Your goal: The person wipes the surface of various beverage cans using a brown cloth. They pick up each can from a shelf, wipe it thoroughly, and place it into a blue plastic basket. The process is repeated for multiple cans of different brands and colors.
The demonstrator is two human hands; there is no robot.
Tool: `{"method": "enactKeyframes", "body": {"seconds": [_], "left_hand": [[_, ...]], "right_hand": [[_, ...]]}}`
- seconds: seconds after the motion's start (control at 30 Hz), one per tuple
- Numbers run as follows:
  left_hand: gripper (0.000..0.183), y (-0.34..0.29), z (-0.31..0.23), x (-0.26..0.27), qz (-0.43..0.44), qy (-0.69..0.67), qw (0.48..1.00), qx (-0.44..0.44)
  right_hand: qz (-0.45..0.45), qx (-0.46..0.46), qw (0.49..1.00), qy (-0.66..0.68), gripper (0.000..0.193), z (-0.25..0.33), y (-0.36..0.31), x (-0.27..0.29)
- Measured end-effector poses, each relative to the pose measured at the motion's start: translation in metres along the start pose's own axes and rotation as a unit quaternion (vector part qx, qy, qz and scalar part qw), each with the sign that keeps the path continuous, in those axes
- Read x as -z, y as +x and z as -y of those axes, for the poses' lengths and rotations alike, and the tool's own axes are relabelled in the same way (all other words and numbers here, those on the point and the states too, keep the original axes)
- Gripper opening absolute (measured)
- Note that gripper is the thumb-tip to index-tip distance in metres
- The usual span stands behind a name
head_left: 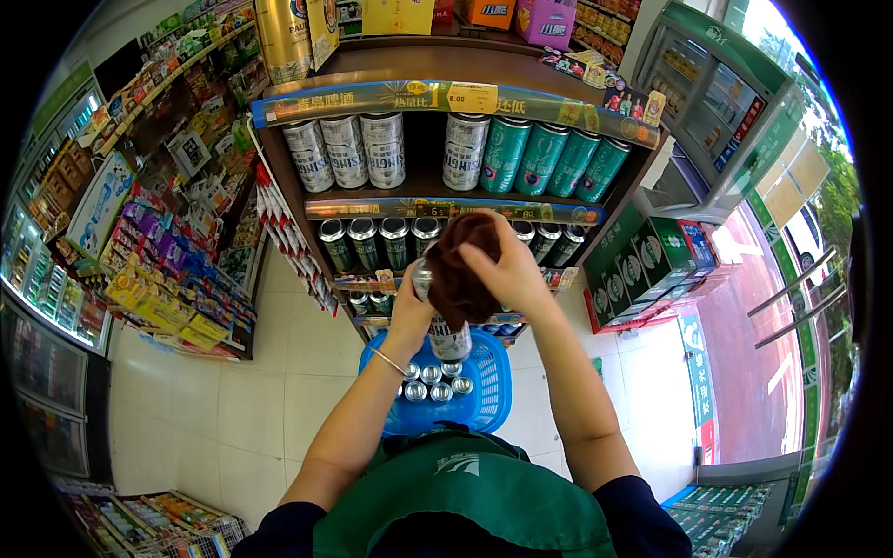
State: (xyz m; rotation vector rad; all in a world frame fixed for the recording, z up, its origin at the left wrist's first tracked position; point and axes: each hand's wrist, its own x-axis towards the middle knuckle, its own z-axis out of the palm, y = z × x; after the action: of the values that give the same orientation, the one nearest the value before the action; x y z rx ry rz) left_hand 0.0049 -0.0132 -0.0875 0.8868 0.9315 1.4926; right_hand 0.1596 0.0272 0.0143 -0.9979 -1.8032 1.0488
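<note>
In front of the shelf, my left hand (406, 312) is closed round a silver-and-white beer can (450, 344). A silver patch (421, 280) shows by its fingers; I cannot tell whether it is the same can or another. My right hand (510, 270) grips a dark brown cloth (462, 270), pressed against the can and covering much of it. Below, a blue plastic basket (499, 372) holds several upright cans (430, 375), their silver tops facing up.
The shelf's upper tier (423, 139) bears silver-white cans (381, 152) and teal cans (544, 160), with a gap between silver ones. Dark green cans (365, 244) line the tier below. Green cartons (642, 270) stand right, near a glass-door fridge (707, 93). Snack racks (177, 242) stand left.
</note>
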Motion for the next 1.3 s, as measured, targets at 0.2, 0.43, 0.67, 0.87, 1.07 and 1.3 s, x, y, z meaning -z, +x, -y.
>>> {"method": "enactKeyframes", "body": {"seconds": [0.2, 0.43, 0.67, 0.87, 1.07, 1.3], "left_hand": [[0.039, -0.005, 0.004, 0.005, 0.034, -0.152, 0.986, 0.053], [0.059, 0.003, -0.001, -0.002, 0.025, -0.285, 0.944, 0.164], [0.065, 0.0, 0.015, 0.028, 0.037, -0.295, 0.938, 0.18], [0.056, -0.01, 0.051, 0.037, -0.053, -0.39, 0.89, 0.228], [0.069, -0.022, 0.014, 0.015, 0.186, -0.474, 0.846, 0.158], [0.049, 0.015, 0.042, 0.034, 0.031, -0.355, 0.925, 0.131]], "right_hand": [[0.015, 0.22, 0.964, -0.147, 0.067, -0.022, -0.023, -0.052], [-0.061, -0.234, 0.752, 0.614, 0.032, -0.101, -0.032, -0.075], [-0.148, -0.247, 0.806, 0.517, 0.033, -0.09, -0.031, -0.047], [-0.018, -0.101, 0.893, 0.439, 0.025, -0.004, -0.016, -0.034], [0.035, 0.182, 0.97, -0.159, 0.032, 0.028, -0.05, -0.032], [-0.034, 0.154, 0.921, -0.357, 0.09, -0.017, -0.086, -0.086]]}}
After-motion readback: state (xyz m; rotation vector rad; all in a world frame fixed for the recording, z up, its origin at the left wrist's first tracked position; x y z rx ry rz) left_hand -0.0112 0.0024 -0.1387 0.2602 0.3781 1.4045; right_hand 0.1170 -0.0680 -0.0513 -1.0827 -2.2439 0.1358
